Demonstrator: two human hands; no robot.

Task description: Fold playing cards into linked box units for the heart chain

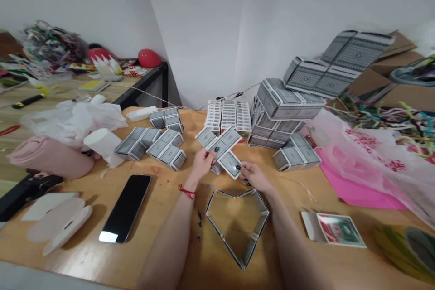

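My left hand (204, 163) pinches a flat piece of several playing cards (224, 148) set edge to edge, their grey patterned backs facing up. Its thumb presses on the middle of the piece. At the lower right corner, my right hand (254, 176) grips the same piece, thumb on top and fingers beneath. Another card block under the piece is mostly hidden. Nearer to me, between my forearms, a heart-shaped frame of cards (260, 203) stands on its edges on the wooden table (163, 231).
Folded card blocks (166, 148) sit to the left, and a tall card stack (288, 97) rises at the back right. Rows of cards (228, 115) lie behind my hands. A phone (125, 208), a card box (340, 229), yellow tape (404, 251) and pink paper (353, 186) flank my arms.
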